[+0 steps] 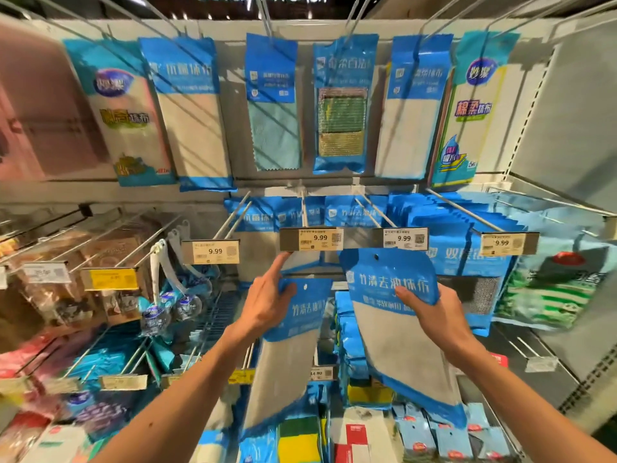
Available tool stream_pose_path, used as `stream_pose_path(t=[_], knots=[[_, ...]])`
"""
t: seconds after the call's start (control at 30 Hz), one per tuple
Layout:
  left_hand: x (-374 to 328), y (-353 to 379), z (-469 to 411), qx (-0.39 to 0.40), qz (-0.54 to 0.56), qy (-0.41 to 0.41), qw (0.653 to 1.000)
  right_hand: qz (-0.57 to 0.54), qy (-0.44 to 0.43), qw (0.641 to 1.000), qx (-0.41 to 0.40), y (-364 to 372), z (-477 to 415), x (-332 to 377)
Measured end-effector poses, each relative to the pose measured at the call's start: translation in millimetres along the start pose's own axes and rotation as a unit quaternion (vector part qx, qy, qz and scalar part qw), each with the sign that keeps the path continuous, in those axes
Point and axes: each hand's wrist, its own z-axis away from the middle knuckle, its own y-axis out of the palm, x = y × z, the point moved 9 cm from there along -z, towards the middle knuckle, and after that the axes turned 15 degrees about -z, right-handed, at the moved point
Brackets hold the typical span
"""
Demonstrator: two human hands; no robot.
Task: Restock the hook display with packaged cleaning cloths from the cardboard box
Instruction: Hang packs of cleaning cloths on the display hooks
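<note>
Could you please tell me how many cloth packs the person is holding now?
2. The left pack hangs from the left hand, low centre; the right pack is gripped by the right hand, beside it. Another could be hidden behind either.

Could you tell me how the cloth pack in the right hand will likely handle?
Probably floppy: the cloth pack curves slightly below the right hand. Likely light, since a pinch near its top carries it. Its glossy film may slip.

Blue header with white lettering over plain grey cloth on the right pack (400,332), below-right of the white price tag (312,239). The left pack (290,349), straight below it, matches. Above the tag there's a teal cloth (273,138), then a green-and-gold mesh scourer pack (340,128) in blue.
</note>
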Motion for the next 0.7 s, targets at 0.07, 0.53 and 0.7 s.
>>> stream_pose_path(t=[0.07,0.53,0.7], knots=[[-1.4,-0.8,-4.0,-0.02,0.006,0.028,0.999,0.005,-0.003,1.0,-0.005,-3.7,-1.9,-7.7],[-20.9,-24.5,-29.3,-0.085,0.064,0.135,0.985,0.008,0.028,1.0,0.001,-9.2,5.8,-43.6],[-26.5,-25.6,-32.3,-0.108,0.064,0.143,0.982,0.007,0.019,0.999,0.03,-1.5,5.8,-36.7]])
